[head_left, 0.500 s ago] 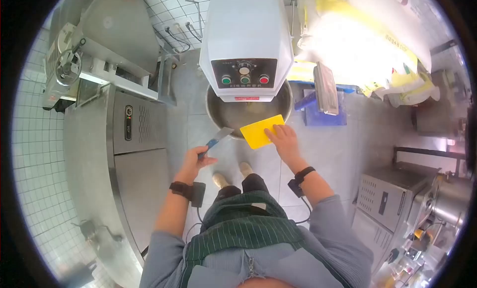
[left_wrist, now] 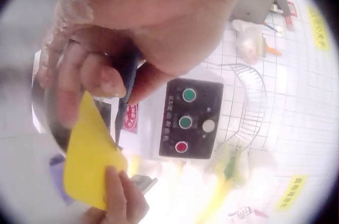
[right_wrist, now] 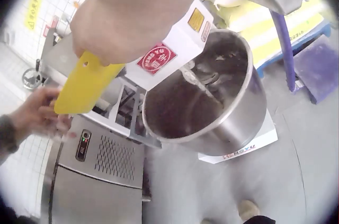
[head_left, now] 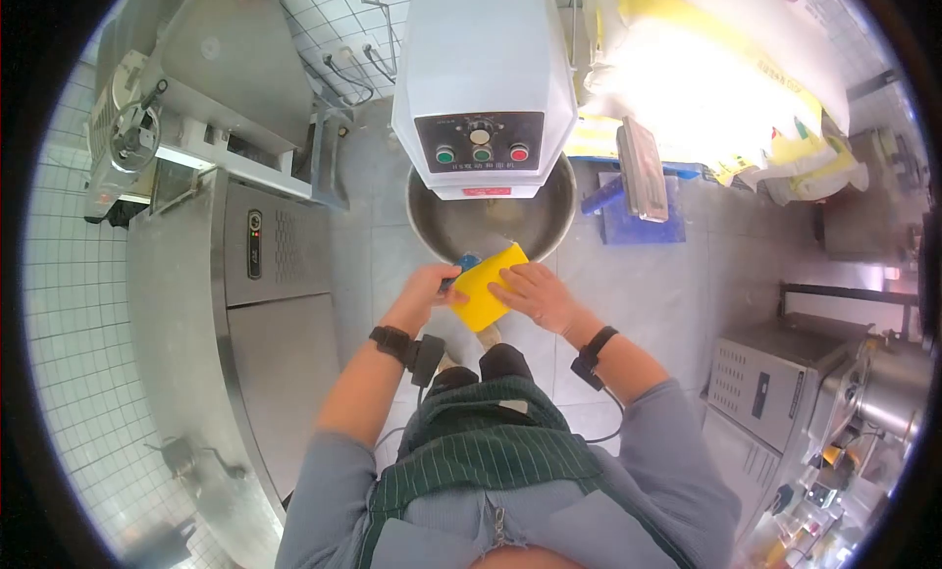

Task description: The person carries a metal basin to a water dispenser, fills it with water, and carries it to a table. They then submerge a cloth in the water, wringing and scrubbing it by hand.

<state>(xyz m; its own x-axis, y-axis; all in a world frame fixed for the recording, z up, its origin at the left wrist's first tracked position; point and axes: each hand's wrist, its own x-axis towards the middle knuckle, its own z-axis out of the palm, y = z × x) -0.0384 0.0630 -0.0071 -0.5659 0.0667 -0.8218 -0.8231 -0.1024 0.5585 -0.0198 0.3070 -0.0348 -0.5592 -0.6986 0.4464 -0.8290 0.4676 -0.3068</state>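
In the head view, the left hand (head_left: 424, 292) grips a blue-handled scraper (head_left: 469, 262) at 9 o'clock of a yellow dough scraper (head_left: 487, 292), which the right hand (head_left: 542, 296) pinches from 3 o'clock. Whether the two tools touch, I cannot tell. The dough mixer (head_left: 483, 64) stands at 12 o'clock with its steel bowl (right_wrist: 244, 115), the platform scale (head_left: 643, 172) at 2.

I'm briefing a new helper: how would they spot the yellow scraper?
Find the white mixer above its round metal bowl. At the bowl's near edge, the right hand holds the yellow scraper. It is a broad, flat yellow sheet, unlike the blue-handled tool in the left hand.
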